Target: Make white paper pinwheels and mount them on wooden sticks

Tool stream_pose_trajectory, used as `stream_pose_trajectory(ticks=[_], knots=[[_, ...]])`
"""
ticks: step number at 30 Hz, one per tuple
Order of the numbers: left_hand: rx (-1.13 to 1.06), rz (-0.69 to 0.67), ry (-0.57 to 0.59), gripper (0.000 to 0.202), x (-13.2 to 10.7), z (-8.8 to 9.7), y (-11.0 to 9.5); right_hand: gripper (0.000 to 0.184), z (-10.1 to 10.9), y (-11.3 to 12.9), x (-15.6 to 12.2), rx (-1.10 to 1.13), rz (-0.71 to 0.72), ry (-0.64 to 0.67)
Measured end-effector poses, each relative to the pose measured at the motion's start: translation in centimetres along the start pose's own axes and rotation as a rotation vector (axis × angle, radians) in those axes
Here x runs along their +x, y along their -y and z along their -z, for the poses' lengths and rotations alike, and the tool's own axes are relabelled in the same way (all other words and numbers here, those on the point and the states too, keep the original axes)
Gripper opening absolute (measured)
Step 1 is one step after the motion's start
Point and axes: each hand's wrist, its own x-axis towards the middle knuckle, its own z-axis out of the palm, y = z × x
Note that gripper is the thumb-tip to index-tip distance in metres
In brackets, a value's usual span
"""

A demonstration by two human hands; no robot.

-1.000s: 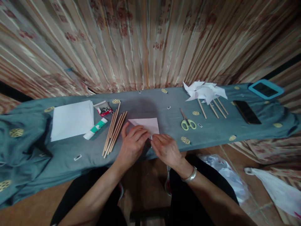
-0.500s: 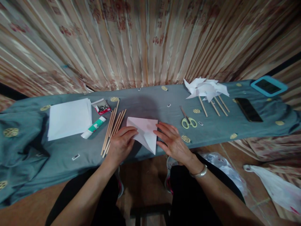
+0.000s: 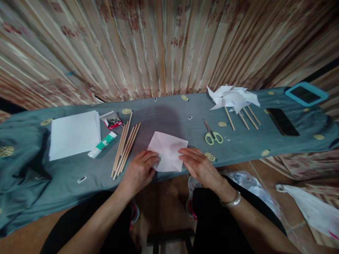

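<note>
A square sheet of white paper [image 3: 169,151] lies spread near the front edge of the cloth-covered table, with faint crease lines across it. My left hand [image 3: 141,167] pinches its left edge between thumb and fingers. At the opposite edge my right hand [image 3: 198,164], with a silver bracelet on its wrist, has its fingers together on the paper; its thumb is mostly hidden. Several wooden sticks [image 3: 125,148] lie just left of the sheet. To the right rest scissors [image 3: 212,135] with pale green handles, their blades pointing away from me.
On the left are a stack of white paper [image 3: 75,135], a glue stick [image 3: 102,144] and a red box of small metal pins [image 3: 112,120]. Several paper pinwheels [image 3: 233,98] on sticks, a phone [image 3: 283,121] and a blue-framed tablet [image 3: 307,94] occupy the right. A curtain [image 3: 164,49] hangs behind.
The paper has turned and been flattened out; its raised lower fold has come down. Both hands have shifted slightly, the right one now touching the paper's right edge with fingers closer together.
</note>
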Motion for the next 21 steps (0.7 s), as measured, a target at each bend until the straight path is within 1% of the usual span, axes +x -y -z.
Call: stream_pose_trajectory(ticks=[3,5,10,12,13,16,18,21], knots=[[-0.060,0.071,0.052,0.026,0.2,0.5,-0.6,0.018,-0.1,0.0,0.5,0.184,-0.119,-0.034],[-0.116,0.126,0.052,0.024,0.4,0.7,-0.7,0.015,-0.2,0.0,1.2,0.260,-0.174,-0.062],[-0.228,0.260,0.017,0.028,0.6,0.6,-0.2,0.016,-0.8,-0.5,3.4,0.321,-0.300,-0.083],[-0.256,0.341,0.004,0.030,0.5,0.3,0.0,0.014,-1.3,-0.7,4.2,0.346,-0.362,-0.087],[-0.275,0.392,-0.003,0.033,0.4,0.3,0.0,0.013,-1.5,-0.9,4.6,0.360,-0.391,-0.084],[-0.335,0.532,-0.015,0.053,0.4,0.0,0.1,0.014,-2.1,-1.1,5.7,0.389,-0.462,-0.052],[-0.350,0.568,-0.024,0.059,0.5,0.0,0.1,0.015,-2.3,-1.2,6.2,0.401,-0.491,-0.032],[-0.346,0.584,-0.028,0.058,0.7,0.1,0.3,0.018,-2.6,-1.3,6.8,0.432,-0.524,-0.019]])
